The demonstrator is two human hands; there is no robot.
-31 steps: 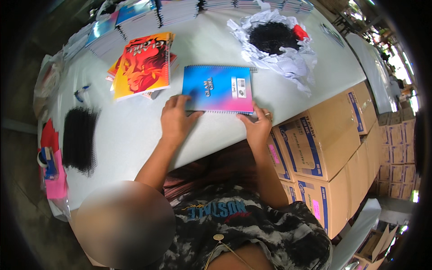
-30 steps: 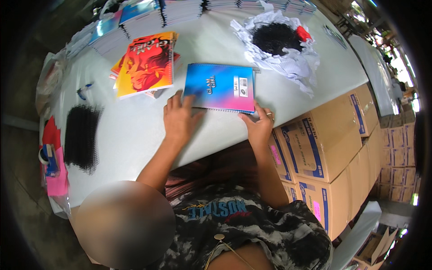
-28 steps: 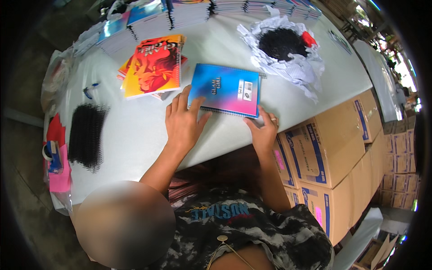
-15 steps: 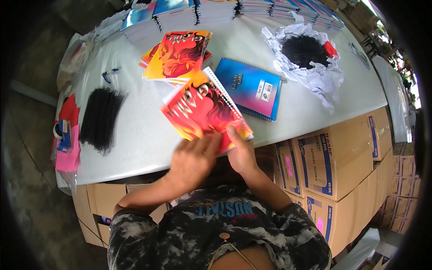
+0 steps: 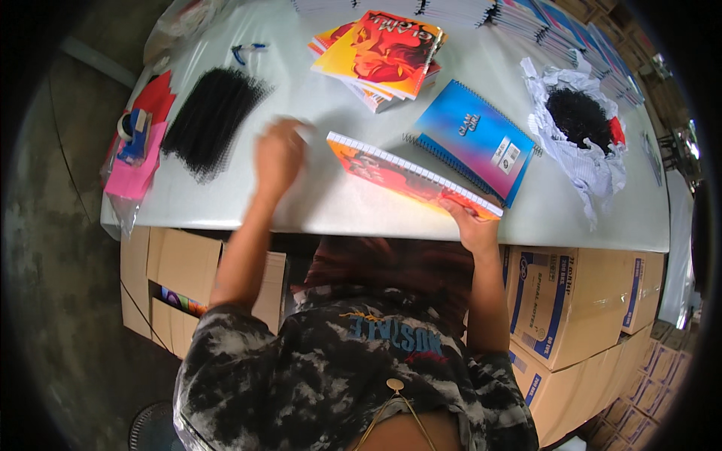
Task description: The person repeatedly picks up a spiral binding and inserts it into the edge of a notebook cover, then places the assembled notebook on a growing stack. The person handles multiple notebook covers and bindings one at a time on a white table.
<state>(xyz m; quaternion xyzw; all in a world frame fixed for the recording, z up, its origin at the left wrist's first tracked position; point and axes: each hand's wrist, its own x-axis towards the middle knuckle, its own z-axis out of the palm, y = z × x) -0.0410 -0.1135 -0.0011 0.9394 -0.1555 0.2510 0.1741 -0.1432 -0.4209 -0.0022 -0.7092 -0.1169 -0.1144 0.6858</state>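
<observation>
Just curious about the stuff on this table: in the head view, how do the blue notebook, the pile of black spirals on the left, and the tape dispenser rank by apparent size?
1. Pile of black spirals and blue notebook: look about alike, too close to rank.
2. Tape dispenser: clearly smallest.

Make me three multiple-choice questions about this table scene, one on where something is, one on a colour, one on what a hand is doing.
1. Where does the blue spiral notebook lie?
A. Under the table
B. On the table, just beyond the orange notebook
C. On the cardboard boxes

2. What colour is the heap of spiral coils near the left hand?
A. Black
B. White
C. Green

3. What is the right hand doing?
A. Resting flat on the table
B. Gripping the tape dispenser
C. Gripping the orange notebook by its edge

Answers: 1 B, it lies past the held notebook; 2 A, the coils are black; 3 C, fingers clasp its near corner.
</observation>
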